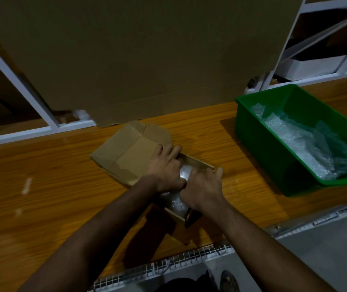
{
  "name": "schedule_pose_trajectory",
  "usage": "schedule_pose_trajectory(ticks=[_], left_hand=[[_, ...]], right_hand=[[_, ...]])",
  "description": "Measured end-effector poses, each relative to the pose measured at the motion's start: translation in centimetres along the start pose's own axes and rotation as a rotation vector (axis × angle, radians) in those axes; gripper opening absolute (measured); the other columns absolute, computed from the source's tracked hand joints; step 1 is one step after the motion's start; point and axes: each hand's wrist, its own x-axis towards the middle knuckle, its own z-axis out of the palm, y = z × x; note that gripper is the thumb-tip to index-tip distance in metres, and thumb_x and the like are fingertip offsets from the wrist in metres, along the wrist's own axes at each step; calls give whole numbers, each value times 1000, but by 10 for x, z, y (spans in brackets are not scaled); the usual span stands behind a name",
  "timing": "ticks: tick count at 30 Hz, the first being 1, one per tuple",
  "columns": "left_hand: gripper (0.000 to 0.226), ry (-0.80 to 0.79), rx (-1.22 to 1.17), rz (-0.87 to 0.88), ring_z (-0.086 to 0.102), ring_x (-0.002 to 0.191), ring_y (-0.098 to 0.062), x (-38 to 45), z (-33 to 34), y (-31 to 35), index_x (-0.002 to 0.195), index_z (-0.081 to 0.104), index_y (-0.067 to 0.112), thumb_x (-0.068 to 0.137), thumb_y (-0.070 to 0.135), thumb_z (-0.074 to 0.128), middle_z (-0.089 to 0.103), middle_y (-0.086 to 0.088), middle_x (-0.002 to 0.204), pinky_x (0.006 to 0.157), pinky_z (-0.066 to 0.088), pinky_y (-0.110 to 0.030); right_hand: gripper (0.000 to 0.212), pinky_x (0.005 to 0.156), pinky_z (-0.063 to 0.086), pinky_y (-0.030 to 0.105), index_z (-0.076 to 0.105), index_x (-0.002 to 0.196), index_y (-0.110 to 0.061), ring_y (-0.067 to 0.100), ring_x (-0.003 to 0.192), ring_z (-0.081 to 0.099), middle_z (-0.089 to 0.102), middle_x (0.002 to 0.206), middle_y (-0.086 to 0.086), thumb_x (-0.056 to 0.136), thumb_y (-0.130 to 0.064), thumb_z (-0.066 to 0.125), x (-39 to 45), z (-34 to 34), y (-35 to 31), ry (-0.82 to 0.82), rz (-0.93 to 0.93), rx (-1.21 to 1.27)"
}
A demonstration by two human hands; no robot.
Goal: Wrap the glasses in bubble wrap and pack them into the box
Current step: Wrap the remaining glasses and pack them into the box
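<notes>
- I see the bubble-wrapped bundle, shiny, crinkled and whitish, lying inside the small cardboard box.
- My left hand and right hand press down on it; fingers of the left lie close together, those of the right curl into the wrap.
- The box sits mid-surface, its lid flap open flat.
- A green bin of bubble wrap stands to the right, well apart.

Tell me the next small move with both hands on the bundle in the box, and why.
Probably press the bundle down flat, then lift both hands away. The left hand and right hand lie over it inside the box, and the flap is folded open to the left, not yet closed.
</notes>
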Motion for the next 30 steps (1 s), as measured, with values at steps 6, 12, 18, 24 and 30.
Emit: schedule_pose_trajectory(ticks=[6,12,18,24,30], left_hand=[[68,54,-88,-5,34,113,-23,-5,1,0,109,66,16,66,62,39,41,-2,120,97,27,-42],[73,43,-169,-137,35,121,-29,-30,-11,3,128,47,14,75,63,37,40,-9,129,102,27,-45],[45,384,-417,-548,45,97,-26,-125,0,49,113,61,18,79,47,65,51,-8,103,79,37,-36],[26,375,-726,-612,53,91,-18,-130,20,50,110,59,21,91,37,61,58,0,99,72,46,-31],[25,402,-829,-498,53,109,-21,-100,24,16,121,63,18,96,22,59,53,-2,119,87,38,-26]], right_hand=[[49,99,26,50,56,118,-12,29,116,52,59,123,9,85,-48,55,2,-13,2,-108,27,128],[6,66,50,32,64,97,-15,21,80,60,64,95,4,93,-20,63,-6,-33,16,67,32,268],[32,70,47,27,68,122,-26,24,97,65,69,112,5,91,-19,66,14,-26,53,141,-53,422],[9,52,43,25,70,95,-19,20,68,63,68,76,2,86,-20,69,-2,-2,57,324,103,470],[45,69,45,36,55,128,-21,34,98,62,54,132,12,86,-11,63,-27,5,44,441,15,129]])
